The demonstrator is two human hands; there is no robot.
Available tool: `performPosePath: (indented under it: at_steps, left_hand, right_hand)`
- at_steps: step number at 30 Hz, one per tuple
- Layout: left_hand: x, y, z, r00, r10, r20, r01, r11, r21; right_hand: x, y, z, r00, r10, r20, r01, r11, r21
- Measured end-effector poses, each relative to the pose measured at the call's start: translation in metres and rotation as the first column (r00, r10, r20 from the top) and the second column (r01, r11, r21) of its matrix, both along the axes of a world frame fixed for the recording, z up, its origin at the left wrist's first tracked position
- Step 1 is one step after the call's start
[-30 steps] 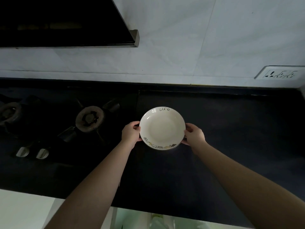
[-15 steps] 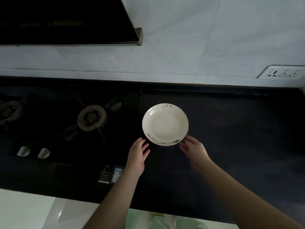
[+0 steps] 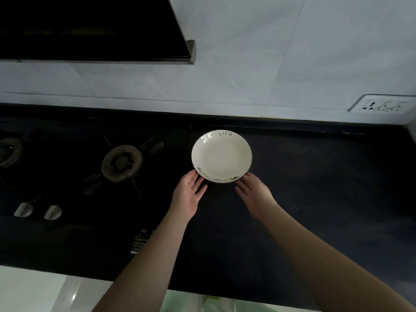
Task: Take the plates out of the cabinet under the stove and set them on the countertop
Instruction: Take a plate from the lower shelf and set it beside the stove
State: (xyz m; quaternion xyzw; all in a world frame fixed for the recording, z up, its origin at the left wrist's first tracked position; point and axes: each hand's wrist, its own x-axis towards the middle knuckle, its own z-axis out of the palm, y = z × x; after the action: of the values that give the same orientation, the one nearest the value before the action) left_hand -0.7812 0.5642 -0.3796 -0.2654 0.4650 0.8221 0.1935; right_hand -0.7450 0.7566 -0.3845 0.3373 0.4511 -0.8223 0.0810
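The plate point(image 3: 221, 155) sits near the countertop's point(image 3: 315, 188) back edge. Both hands, left hand point(image 3: 188, 194) and right hand point(image 3: 254, 193), are open and hold nothing. Next, I think, get another plate from the cabinet.

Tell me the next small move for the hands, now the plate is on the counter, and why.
Probably draw both hands back toward the counter's front edge. The plate lies flat on the dark countertop beside the stove, and the left hand and right hand are open at its near rim, gripping nothing.
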Motion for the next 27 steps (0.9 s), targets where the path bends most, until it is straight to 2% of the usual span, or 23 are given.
performPosePath:
  at_steps: [2, 6, 9, 11, 13, 16, 18, 19, 21, 23, 25, 27]
  left_hand:
    - [0.002, -0.003, -0.003, 1.000, -0.009, -0.020, 0.009, 1.000, -0.004]
    - [0.019, -0.012, -0.006, 0.999, -0.032, -0.031, 0.031, 0.999, -0.043]
    - [0.035, -0.023, -0.002, 0.980, -0.199, -0.015, 0.194, 0.967, -0.167]
    - [0.049, -0.027, 0.004, 0.906, -0.418, 0.060, 0.412, 0.843, -0.345]
    - [0.067, -0.030, 0.008, 0.803, -0.584, 0.120, 0.554, 0.656, -0.513]
    - [0.095, -0.042, 0.008, 0.620, -0.775, 0.128, 0.576, 0.339, -0.744]
    - [0.115, -0.052, 0.007, 0.482, -0.856, 0.188, 0.462, 0.066, -0.884]
    - [0.125, -0.056, 0.008, 0.428, -0.878, 0.213, 0.350, -0.057, -0.935]
    - [0.147, -0.061, 0.011, 0.348, -0.905, 0.245, 0.097, -0.225, -0.970]
    - [0.170, -0.062, 0.016, 0.326, -0.901, 0.287, -0.036, -0.315, -0.948]
    - [0.192, -0.063, 0.024, 0.335, -0.886, 0.322, -0.069, -0.364, -0.929]
    - [0.216, -0.062, 0.033, 0.347, -0.882, 0.319, -0.101, -0.373, -0.922]
  right_hand:
    - [-0.001, 0.001, 0.005, 0.997, -0.052, 0.050, 0.055, 0.997, -0.049]
    - [0.009, 0.006, 0.014, 0.978, -0.090, 0.189, 0.081, 0.995, 0.056]
    - [0.030, 0.010, 0.021, 0.977, -0.036, 0.211, 0.020, 0.997, 0.078]
    - [0.049, 0.012, 0.029, 0.976, 0.039, 0.213, -0.060, 0.994, 0.095]
    - [0.070, 0.012, 0.037, 0.974, 0.117, 0.196, -0.142, 0.983, 0.117]
    - [0.104, 0.008, 0.040, 0.955, 0.236, 0.183, -0.274, 0.935, 0.225]
    - [0.127, 0.003, 0.039, 0.928, 0.304, 0.217, -0.367, 0.848, 0.382]
    - [0.139, 0.002, 0.039, 0.910, 0.337, 0.243, -0.415, 0.769, 0.486]
    - [0.161, 0.000, 0.042, 0.866, 0.404, 0.294, -0.481, 0.520, 0.706]
    - [0.183, -0.002, 0.049, 0.850, 0.440, 0.291, -0.451, 0.320, 0.833]
    - [0.206, -0.004, 0.056, 0.828, 0.482, 0.288, -0.429, 0.213, 0.878]
    - [0.230, -0.007, 0.062, 0.791, 0.529, 0.308, -0.417, 0.097, 0.904]
